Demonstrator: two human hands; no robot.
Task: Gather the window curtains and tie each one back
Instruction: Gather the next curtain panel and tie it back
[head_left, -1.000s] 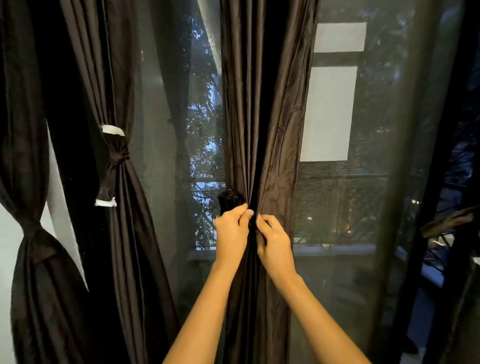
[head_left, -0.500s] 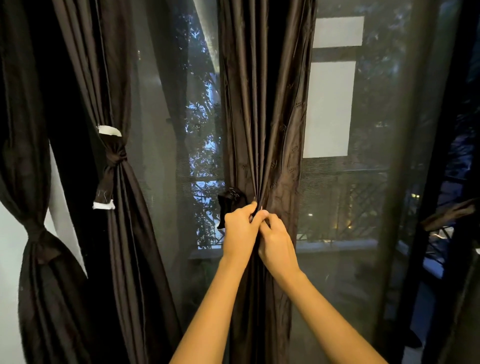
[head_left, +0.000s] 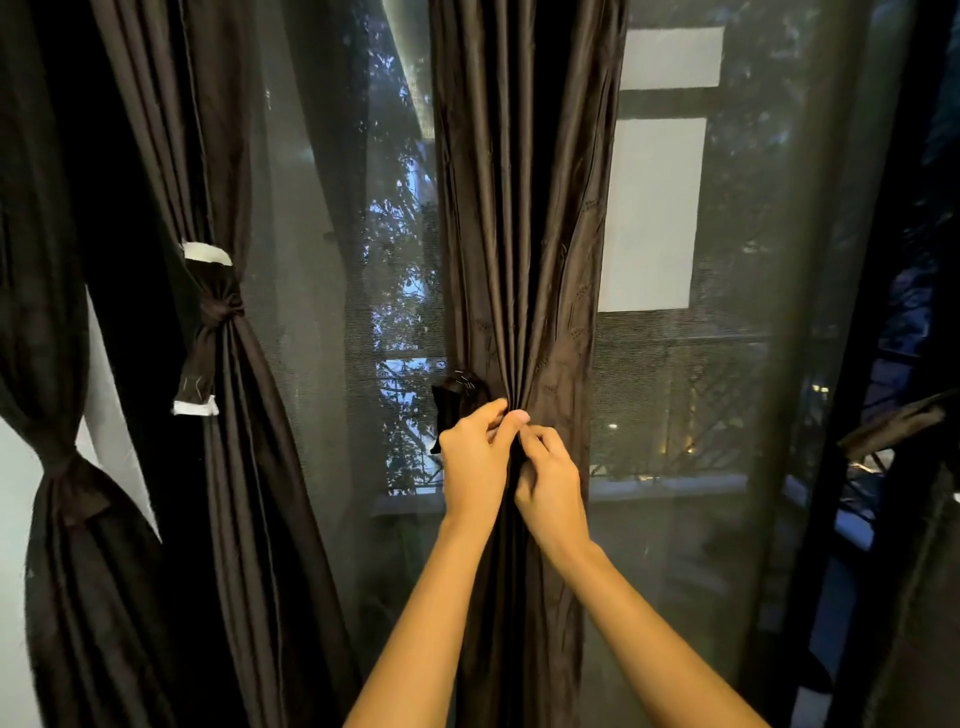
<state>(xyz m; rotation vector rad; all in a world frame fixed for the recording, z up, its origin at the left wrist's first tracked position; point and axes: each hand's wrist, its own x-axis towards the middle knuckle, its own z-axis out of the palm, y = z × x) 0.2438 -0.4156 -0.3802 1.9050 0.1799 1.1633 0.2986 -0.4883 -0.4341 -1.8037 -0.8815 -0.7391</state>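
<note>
Left hand (head_left: 475, 460), right hand (head_left: 551, 486) close together, pinching curtain (head_left: 519, 208).

2 bare forearms; bare hands (left hand (head_left: 475, 457), right hand (head_left: 550, 480)).

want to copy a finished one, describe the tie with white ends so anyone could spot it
Face the window; the left hand and right hand pinch the middle curtain. The next curtain to its left is cinched by a dark tie. Only this tie shows white ends, one above the knot and one below; the far-left curtain has a plain dark band.
</note>
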